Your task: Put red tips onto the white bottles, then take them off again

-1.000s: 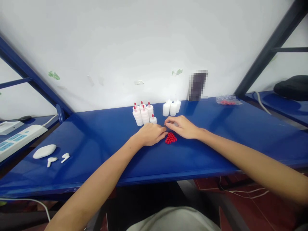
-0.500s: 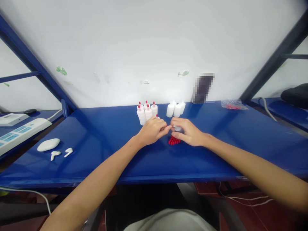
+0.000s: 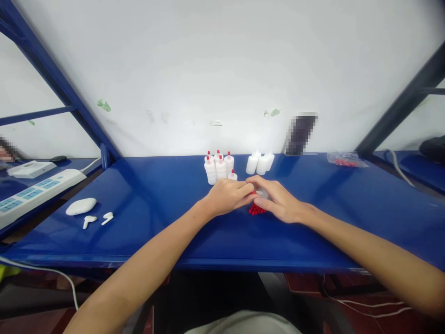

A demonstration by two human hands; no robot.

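A white squeeze bottle (image 3: 263, 193) lies tilted in my right hand (image 3: 281, 202), its nozzle turned toward the left and most of its body hidden by the fingers. The closed fingers of my left hand (image 3: 229, 196) meet it at the nozzle, where a small red cap (image 3: 254, 192) shows between the two hands. Just below the fingertips, a cluster of red caps (image 3: 256, 208) sits on the blue table. White bottles with red caps (image 3: 220, 169) stand beyond my left hand, and one more capped bottle (image 3: 232, 176) is partly behind it.
Several white bottles without red caps (image 3: 260, 163) stand behind my right hand. A clear bag with red pieces (image 3: 346, 161) lies at the back right. White earbuds (image 3: 107, 217), their case (image 3: 81, 206) and a power strip (image 3: 41, 192) are on the left.
The view has shifted slightly, so everything sits lower and further right. A red cap now shows at the nozzle between my fingers, and my hands are closer together.
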